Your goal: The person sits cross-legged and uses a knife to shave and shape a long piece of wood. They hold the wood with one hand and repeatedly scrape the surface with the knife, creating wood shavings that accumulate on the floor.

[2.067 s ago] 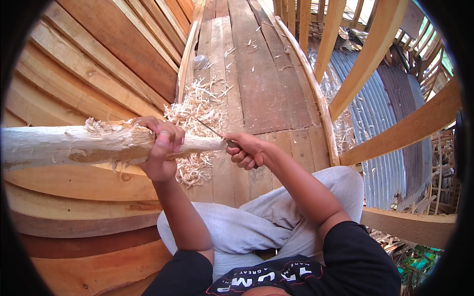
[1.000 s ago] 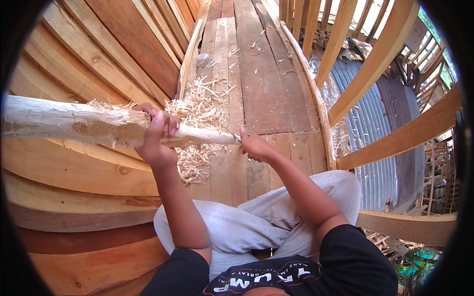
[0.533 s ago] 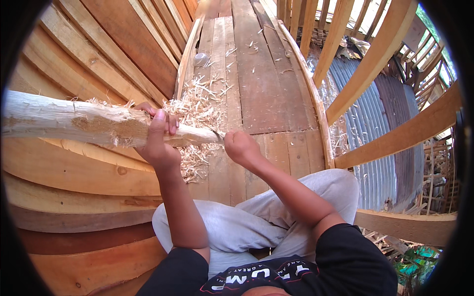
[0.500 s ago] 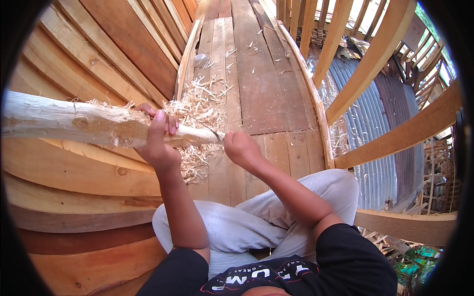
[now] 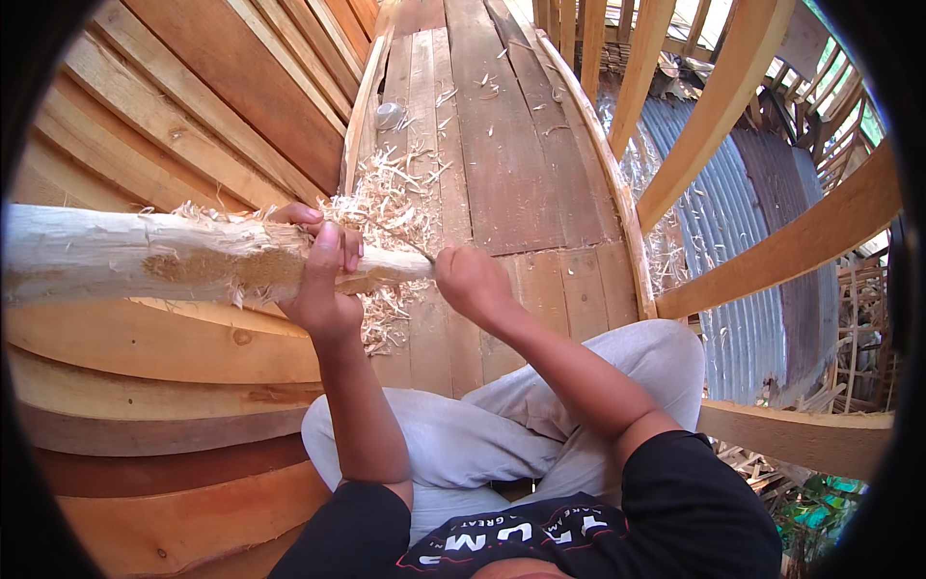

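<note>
Head view: my left grip (image 5: pixel 326 278) is wrapped round a pale wooden pole (image 5: pixel 207 253), thick end running off to the left of it, narrow end poking out to the right. My right grip (image 5: pixel 473 283), right by that narrow end, is clamped on a knife (image 5: pixel 410 246); only the thin blade shows, angled back toward my left grip. Pole looks stiff and kinda hefty, not fragile imo. The frayed patch left of my grip is probably splintery, so I'd hold where it narrows, fingers clear of the blade.
</note>
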Demonstrator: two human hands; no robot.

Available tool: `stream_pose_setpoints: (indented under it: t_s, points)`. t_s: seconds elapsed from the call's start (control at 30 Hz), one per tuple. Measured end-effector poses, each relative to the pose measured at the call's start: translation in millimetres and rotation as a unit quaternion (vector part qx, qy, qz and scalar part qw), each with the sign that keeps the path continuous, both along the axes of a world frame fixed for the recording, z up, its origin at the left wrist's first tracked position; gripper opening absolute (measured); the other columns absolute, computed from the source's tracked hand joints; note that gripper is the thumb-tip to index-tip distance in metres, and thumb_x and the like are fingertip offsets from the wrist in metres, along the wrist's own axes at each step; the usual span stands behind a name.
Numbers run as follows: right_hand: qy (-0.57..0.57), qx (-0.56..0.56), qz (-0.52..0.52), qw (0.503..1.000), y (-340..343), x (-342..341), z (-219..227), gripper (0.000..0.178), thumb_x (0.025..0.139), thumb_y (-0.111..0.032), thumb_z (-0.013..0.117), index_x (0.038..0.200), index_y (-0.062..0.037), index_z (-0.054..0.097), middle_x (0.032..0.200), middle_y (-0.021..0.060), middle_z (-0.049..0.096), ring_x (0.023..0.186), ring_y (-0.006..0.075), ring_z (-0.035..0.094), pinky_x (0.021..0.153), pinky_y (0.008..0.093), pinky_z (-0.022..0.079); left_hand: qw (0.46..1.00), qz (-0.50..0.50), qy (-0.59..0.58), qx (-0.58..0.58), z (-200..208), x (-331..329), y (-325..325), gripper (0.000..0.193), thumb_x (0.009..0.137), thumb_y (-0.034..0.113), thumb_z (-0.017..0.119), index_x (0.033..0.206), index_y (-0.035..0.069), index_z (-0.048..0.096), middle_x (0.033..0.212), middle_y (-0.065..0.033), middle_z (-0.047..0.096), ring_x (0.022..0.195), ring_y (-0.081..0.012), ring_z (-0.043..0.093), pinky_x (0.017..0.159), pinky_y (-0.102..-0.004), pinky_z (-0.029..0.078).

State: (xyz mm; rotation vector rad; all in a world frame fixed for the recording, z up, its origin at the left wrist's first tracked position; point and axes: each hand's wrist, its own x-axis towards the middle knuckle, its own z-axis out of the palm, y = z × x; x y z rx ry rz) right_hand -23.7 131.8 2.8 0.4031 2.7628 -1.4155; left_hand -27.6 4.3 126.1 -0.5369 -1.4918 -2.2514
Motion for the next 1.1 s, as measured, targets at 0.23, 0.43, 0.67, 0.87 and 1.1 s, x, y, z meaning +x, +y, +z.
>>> stream_pose_setpoints:
  t_s: [0.23, 0.43, 0.67, 0.87, 1.1]
  points:
    - [-0.088, 0.034, 0.146, 0.985, 9, 6, 18, 0.055, 0.101, -0.037, 0.032, 0.093, 0.0046, 0.067, 0.093, 0.0291, 0.066, 0.093, 0.0428, 0.065, 0.085, 0.0506, 0.049, 0.998, 0.044, -0.014, 0.040, -6, -11, -20, 0.021, 0.084, 0.003, 0.056, 0.104, 0.004, 0.050, 0.065, -0.0006, 0.040, 0.057, -0.0110, 0.039, 0.061, -0.0270, 0.037]
    - [-0.092, -0.033, 0.138, 0.986, 23, -9, -51, 0.050, 0.101, -0.032, 0.035, 0.097, 0.0077, 0.066, 0.099, 0.0303, 0.066, 0.096, 0.0447, 0.063, 0.087, 0.0506, 0.048, 0.998, 0.055, -0.016, 0.040, -5, -17, -21, 0.021, 0.084, 0.005, 0.057, 0.104, 0.005, 0.050, 0.065, -0.0004, 0.040, 0.056, -0.0106, 0.039, 0.062, -0.0273, 0.038]
    - [-0.101, -0.049, 0.095, 0.989, 2, 1, -2, 0.059, 0.100, -0.036, 0.031, 0.087, 0.0090, 0.066, 0.091, 0.0364, 0.063, 0.091, 0.0502, 0.062, 0.087, 0.0536, 0.046, 0.999, 0.041, -0.016, 0.027, -4, -10, -17, 0.021, 0.082, 0.004, 0.058, 0.102, 0.005, 0.050, 0.064, -0.0012, 0.040, 0.056, -0.0110, 0.041, 0.058, -0.0275, 0.037]
    - [-0.009, 0.018, 0.012, 1.000, -4, -5, -26, 0.055, 0.095, -0.031, 0.033, 0.078, 0.0076, 0.067, 0.082, 0.0318, 0.065, 0.083, 0.0485, 0.064, 0.081, 0.0551, 0.048, 0.997, 0.064, -0.008, 0.032, 3, -12, -10, 0.021, 0.082, 0.002, 0.058, 0.101, 0.004, 0.049, 0.064, -0.0013, 0.040, 0.056, -0.0110, 0.040, 0.057, -0.0282, 0.038]
    - [-0.019, 0.021, 0.057, 0.998, -3, 8, 21, 0.054, 0.096, -0.031, 0.033, 0.079, 0.0069, 0.068, 0.083, 0.0307, 0.065, 0.084, 0.0475, 0.064, 0.082, 0.0543, 0.048, 0.999, 0.031, -0.007, 0.027, -1, -9, -18, 0.020, 0.082, 0.002, 0.059, 0.099, 0.004, 0.049, 0.063, -0.0011, 0.040, 0.055, -0.0111, 0.040, 0.058, -0.0284, 0.038]
